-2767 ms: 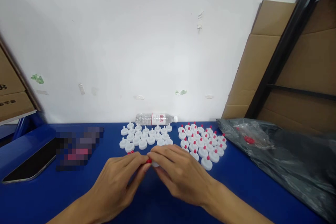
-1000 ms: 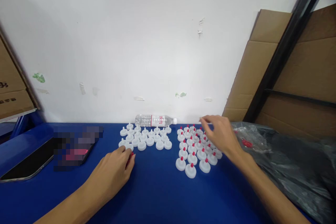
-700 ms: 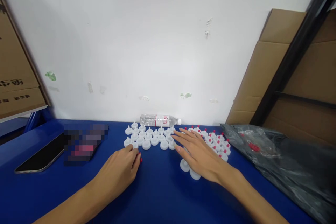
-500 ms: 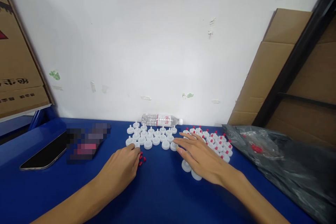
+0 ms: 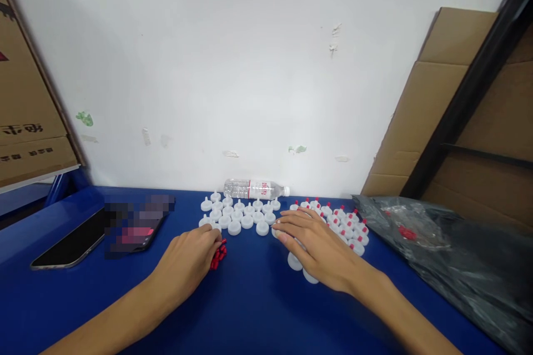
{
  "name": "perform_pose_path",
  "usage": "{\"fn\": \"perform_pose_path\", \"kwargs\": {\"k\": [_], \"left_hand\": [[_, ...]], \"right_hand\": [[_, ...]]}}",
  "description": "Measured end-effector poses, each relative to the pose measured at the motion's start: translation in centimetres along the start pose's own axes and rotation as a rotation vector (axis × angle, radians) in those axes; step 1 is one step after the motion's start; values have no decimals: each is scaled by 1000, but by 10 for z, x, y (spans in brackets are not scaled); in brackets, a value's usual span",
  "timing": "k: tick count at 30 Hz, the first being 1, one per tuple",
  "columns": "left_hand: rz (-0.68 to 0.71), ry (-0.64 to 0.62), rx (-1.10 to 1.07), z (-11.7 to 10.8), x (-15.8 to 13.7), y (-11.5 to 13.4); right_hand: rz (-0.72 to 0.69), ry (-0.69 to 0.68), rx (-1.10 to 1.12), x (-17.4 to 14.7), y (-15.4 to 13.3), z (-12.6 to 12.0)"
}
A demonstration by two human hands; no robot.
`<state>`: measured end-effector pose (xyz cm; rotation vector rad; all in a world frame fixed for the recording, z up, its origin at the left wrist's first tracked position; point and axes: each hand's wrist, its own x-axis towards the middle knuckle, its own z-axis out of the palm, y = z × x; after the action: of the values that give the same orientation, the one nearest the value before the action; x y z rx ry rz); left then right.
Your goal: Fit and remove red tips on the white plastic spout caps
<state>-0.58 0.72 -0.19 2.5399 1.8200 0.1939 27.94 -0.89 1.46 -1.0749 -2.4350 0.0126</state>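
Observation:
My left hand is closed in a pinch, with a small red cap showing at its fingertips. Beneath and beside these fingers lies a small pile of red caps. My right hand reaches left, thumb and fingertips closed around a white nozzle cap that they mostly cover. In front of both hands stand several white nozzle caps, bare spouts up. Partly behind my right hand is a group of white caps with red tips. Pale round cap bases show under my right palm.
A clear plastic bottle lies against the white wall. To the left are a phone and a second dark device, partly blurred out. A dark plastic bag and a clear bag with red caps are at the right.
My left hand has shifted slightly left and more red caps show beside it. My right fingertips have moved left and closed onto the nearest white nozzle cap.

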Motion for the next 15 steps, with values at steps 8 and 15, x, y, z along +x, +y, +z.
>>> {"fn": "perform_pose_path", "kwargs": {"k": [8, 15], "left_hand": [[2, 41, -30, 0, 1, -4], [170, 291, -417, -6, -2, 8]], "right_hand": [[-75, 92, -40, 1, -13, -5], [-68, 109, -5, -1, -18, -2]]}}
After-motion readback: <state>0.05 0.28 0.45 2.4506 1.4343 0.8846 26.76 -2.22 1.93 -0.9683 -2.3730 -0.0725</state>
